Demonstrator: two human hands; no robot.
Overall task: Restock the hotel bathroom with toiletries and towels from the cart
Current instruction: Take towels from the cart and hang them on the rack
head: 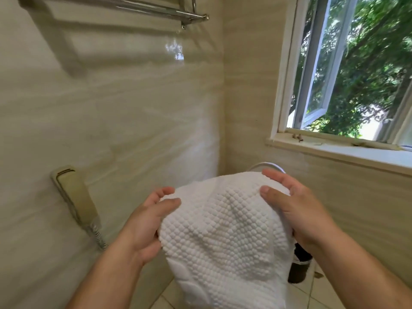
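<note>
Towel (pixel 225 237): white and bobble-textured, it is held up at chest level in front of the person. Its long axis runs from the gripped top edge down toward the floor tiles. Behind it is the beige tiled wall (pixel 124 121). To the right, an open window (pixel 347 70) shows trees. The chrome towel rack (pixel 156 10) is fixed high on that wall, well above the hands and to their left, and its bars run sideways. Any lift to it would therefore go up and leftward, with the fold turned to lie along the bars. The left hand (pixel 145 221) is nearer the rack and pinches the upper left corner. The right hand (pixel 294 210) grips the upper right edge, thumb in front. A wall phone handset (pixel 75 197) hangs lower left.
</note>
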